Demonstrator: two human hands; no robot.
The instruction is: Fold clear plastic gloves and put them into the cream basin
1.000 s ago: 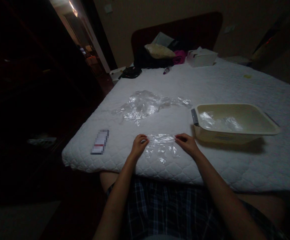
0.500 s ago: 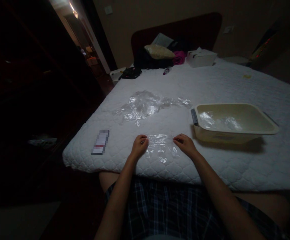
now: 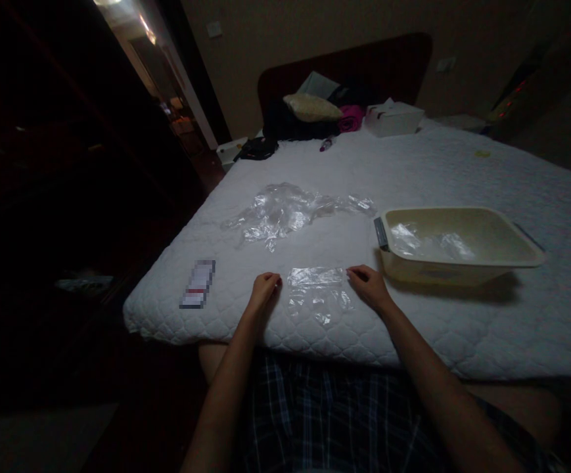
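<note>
A clear plastic bag (image 3: 317, 289) lies flattened on the white quilted bed between my two hands, its top band straight and its lower part creased. My left hand (image 3: 265, 287) rests just left of the bag, apart from it, with fingertips pressed together and nothing visible in them. Close by the bag's upper right corner is my right hand (image 3: 368, 284). Its fingers are curled in, with a narrow gap to the plastic. Beyond both hands a heap of crumpled clear plastic (image 3: 285, 210) spreads over the quilt.
A cream plastic tub (image 3: 462, 269) with grey handles stands to the right, clear plastic inside it. A blurred-out flat object (image 3: 198, 284) lies at left. Farther back are a white box (image 3: 394, 120), a beige cushion (image 3: 312, 107), dark clothes and a small bottle (image 3: 326, 144).
My left hand has let go of the bag's left corner and moved left. My right hand has drawn slightly right, off its corner. The bag stays flat on the bed.
</note>
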